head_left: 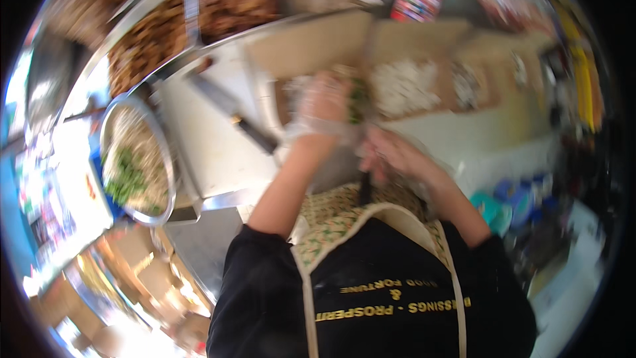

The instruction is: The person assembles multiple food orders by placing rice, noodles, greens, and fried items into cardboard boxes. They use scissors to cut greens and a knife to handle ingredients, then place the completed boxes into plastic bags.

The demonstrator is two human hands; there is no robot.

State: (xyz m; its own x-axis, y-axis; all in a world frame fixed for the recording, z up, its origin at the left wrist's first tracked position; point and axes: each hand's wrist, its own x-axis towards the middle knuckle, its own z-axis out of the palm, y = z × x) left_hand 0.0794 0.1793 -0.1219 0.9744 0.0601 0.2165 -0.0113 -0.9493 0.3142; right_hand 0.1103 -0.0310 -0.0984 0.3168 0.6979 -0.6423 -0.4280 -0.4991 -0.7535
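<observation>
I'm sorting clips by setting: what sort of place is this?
Probably a food stall or takeaway kitchen: there is heaped brown food, a row of open brown boxes with food inside, and a knife on a white board.

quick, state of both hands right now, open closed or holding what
Left hand: over the open brown cardboard box; blur hides whether it grips.
Right hand: seems closed around a slim black handle.
</observation>
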